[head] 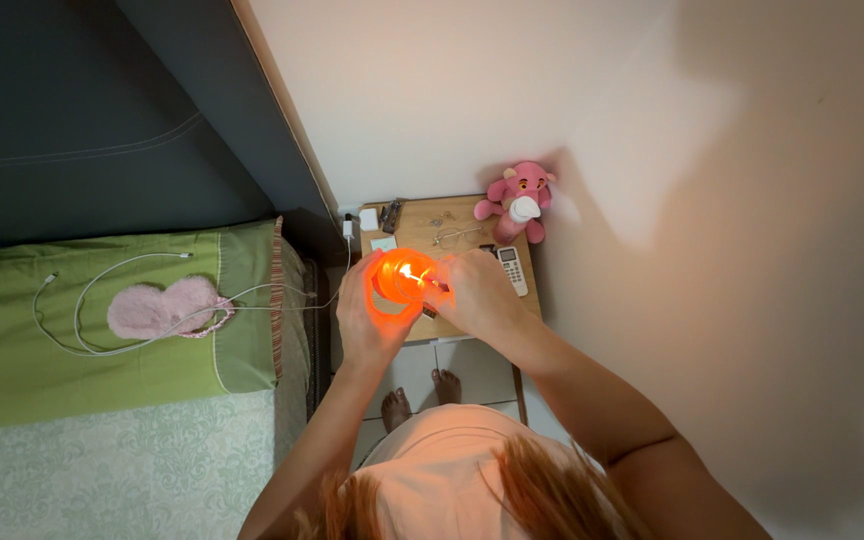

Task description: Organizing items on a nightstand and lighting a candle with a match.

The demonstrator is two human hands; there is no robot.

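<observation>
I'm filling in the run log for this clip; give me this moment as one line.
left hand: holds glowing orange lamp | right hand: touching lamp's side | under: wooden bedside table | nearby: pink plush toy, remote

lamp (404,277): glowing translucent orange, smooth
table (422,232): matt pale wood
toy (520,201): pink plush
pillow (102,310): green cloth

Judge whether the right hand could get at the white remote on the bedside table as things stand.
Probably yes: the remote lies uncovered on the table just beside the right hand. But that hand is busy at the glowing orange lamp, which the left hand also holds.
</observation>
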